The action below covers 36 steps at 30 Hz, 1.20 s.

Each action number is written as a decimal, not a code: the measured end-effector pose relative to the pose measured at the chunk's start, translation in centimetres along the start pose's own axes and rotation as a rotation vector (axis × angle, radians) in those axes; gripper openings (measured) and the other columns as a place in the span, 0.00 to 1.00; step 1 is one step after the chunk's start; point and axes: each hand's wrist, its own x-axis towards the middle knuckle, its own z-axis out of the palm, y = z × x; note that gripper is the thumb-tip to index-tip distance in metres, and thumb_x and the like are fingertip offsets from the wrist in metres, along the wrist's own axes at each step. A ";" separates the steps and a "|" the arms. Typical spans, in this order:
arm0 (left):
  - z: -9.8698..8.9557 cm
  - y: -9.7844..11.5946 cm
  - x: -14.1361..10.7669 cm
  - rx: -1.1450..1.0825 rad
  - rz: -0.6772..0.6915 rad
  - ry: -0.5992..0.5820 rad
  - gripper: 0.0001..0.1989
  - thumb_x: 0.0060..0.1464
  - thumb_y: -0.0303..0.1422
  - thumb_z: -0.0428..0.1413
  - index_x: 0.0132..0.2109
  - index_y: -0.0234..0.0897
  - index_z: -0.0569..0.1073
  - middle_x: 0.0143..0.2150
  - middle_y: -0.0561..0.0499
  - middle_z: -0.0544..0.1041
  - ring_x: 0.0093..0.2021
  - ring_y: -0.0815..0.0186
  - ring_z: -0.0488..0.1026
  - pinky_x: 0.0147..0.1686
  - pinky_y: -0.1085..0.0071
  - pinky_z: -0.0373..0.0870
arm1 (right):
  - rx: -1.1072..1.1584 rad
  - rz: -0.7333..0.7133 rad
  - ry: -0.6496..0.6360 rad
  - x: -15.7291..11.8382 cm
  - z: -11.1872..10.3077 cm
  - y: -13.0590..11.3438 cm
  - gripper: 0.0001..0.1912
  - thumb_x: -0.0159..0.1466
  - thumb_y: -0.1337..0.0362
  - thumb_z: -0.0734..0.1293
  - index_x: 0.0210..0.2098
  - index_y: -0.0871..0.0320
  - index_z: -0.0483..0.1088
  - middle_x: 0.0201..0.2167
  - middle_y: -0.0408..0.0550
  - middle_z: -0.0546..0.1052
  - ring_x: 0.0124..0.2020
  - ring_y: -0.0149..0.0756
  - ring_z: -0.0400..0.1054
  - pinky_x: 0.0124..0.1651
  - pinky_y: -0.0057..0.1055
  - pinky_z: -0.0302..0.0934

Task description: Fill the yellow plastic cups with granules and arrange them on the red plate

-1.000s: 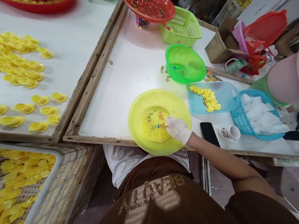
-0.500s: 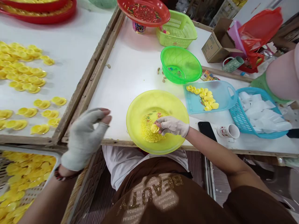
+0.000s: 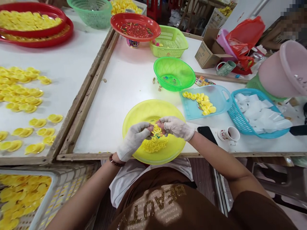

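Over the wide yellow basin [image 3: 133,115] my two hands meet in fingertip gloves. My right hand [image 3: 177,127] is closed on a small round yellow plastic cup [image 3: 157,128], holding it from the right. From the other side the fingers of my left hand [image 3: 134,139] pinch at the same cup's edge. Small yellow and a few coloured bits show at the cup, too small to name. Below it, a heap of tiny yellow pieces [image 3: 154,146] lies in the basin, partly hidden by the hands.
Right of the basin, a blue tray [image 3: 220,101] carries yellow cups, near a phone [image 3: 206,134], a mug [image 3: 227,134] and a blue basket [image 3: 240,119]. Behind stands a green bowl [image 3: 174,74]. Paired yellow pieces [image 3: 35,148] cover the left table, past a wooden ledge [image 3: 82,88].
My left hand has come from above the table's left side to the basin and closed at the yellow cup. My right hand still holds the cup. The view has shifted slightly.
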 end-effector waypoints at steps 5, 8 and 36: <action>0.1 -0.2 -0.6 -0.156 -0.038 0.077 0.18 0.52 0.45 0.62 0.39 0.32 0.75 0.37 0.46 0.77 0.35 0.64 0.75 0.37 0.66 0.76 | -0.057 -0.096 -0.017 0.0 -0.1 -0.1 0.20 0.57 0.52 0.75 0.38 0.61 0.72 0.24 0.41 0.73 0.23 0.26 0.68 0.26 0.24 0.64; 0.4 0.1 -0.8 -0.171 -0.057 0.034 0.20 0.51 0.43 0.64 0.45 0.32 0.74 0.33 0.49 0.76 0.33 0.65 0.75 0.38 0.66 0.76 | -0.073 -0.116 -0.053 0.0 0.4 0.1 0.19 0.59 0.52 0.73 0.40 0.62 0.73 0.23 0.42 0.73 0.23 0.28 0.68 0.26 0.26 0.64; -1.6 1.6 -1.2 0.276 0.008 0.115 0.08 0.52 0.33 0.57 0.33 0.32 0.77 0.26 0.51 0.75 0.28 0.68 0.73 0.29 0.73 0.72 | -0.455 -0.171 0.134 -0.4 -0.7 0.8 0.18 0.65 0.57 0.66 0.52 0.56 0.71 0.47 0.52 0.77 0.38 0.34 0.75 0.38 0.32 0.72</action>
